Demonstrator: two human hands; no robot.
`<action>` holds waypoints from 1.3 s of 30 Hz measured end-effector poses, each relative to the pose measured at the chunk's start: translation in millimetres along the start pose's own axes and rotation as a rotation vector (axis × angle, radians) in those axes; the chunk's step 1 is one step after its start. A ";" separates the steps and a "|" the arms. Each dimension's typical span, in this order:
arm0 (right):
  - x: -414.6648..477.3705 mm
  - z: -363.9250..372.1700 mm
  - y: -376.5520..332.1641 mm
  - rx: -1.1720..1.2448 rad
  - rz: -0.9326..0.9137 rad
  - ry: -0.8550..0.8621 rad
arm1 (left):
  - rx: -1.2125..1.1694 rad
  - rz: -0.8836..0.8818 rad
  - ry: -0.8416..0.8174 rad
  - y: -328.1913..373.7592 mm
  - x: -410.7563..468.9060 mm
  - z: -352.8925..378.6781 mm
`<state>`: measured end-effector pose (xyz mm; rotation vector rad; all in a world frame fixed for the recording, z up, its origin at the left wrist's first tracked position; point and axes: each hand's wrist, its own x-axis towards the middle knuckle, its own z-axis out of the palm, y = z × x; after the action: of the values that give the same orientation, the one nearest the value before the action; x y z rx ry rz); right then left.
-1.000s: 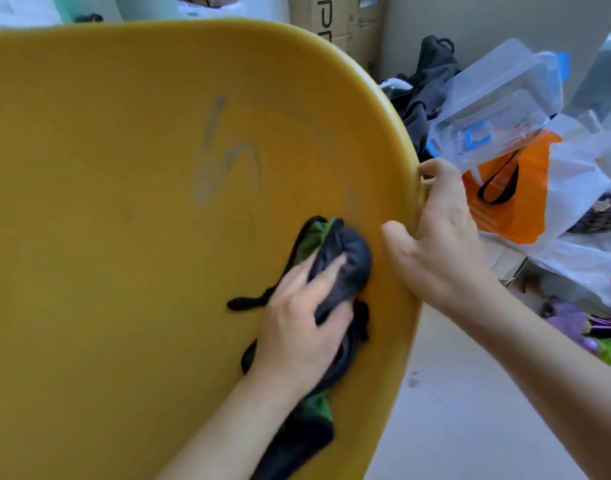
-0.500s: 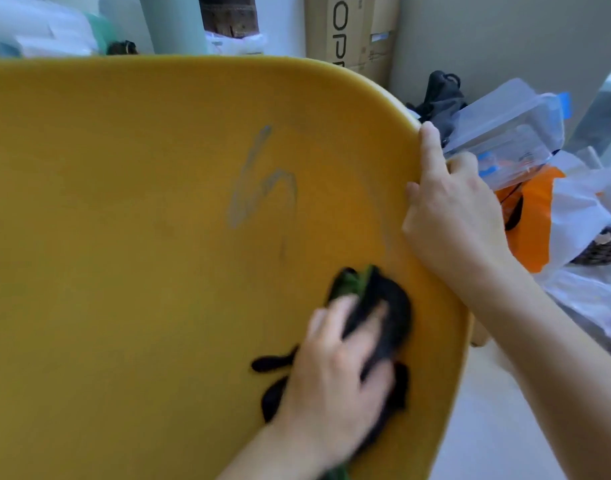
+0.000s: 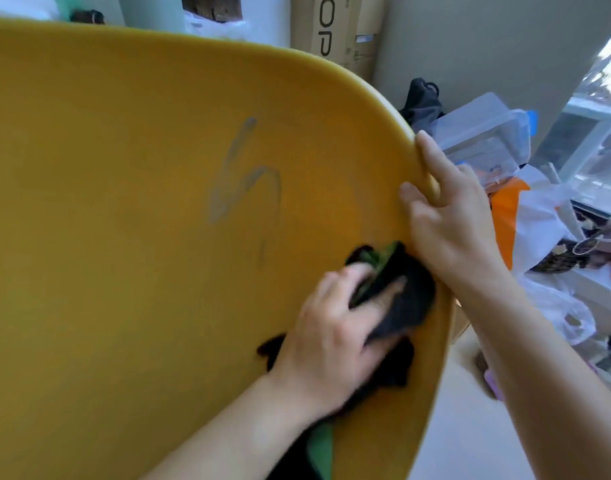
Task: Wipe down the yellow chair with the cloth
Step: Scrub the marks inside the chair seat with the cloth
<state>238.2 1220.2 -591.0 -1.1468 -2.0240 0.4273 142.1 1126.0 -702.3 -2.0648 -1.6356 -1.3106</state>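
Note:
The yellow chair (image 3: 124, 237) fills most of the view, its broad smooth shell facing me with a grey smear (image 3: 243, 178) near the middle. My left hand (image 3: 335, 330) presses a black and green cloth (image 3: 406, 292) flat against the shell, low on its right side. My right hand (image 3: 449, 220) grips the chair's right rim just above the cloth, thumb on the near face and fingers wrapped over the edge. Part of the cloth hangs down under my left wrist.
Right of the chair lies clutter: a clear plastic box (image 3: 484, 133), an orange bag (image 3: 505, 209), white plastic bags (image 3: 546, 230) and dark clothing (image 3: 423, 102). A cardboard box (image 3: 338, 32) stands behind. Pale floor (image 3: 470, 427) shows at the lower right.
My left hand has rubbed the cloth to the right and up, close under my right hand. My right hand has shifted its grip along the rim. The view has swung left and down.

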 end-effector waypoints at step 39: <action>44.7 0.6 2.0 -0.199 -0.148 -0.105 | -0.143 -0.209 0.024 9.7 -5.4 10.3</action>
<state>225.0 1258.7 -572.6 -1.1014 -2.2658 0.2197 155.7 1125.2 -708.8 -1.9883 -1.8379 -1.5546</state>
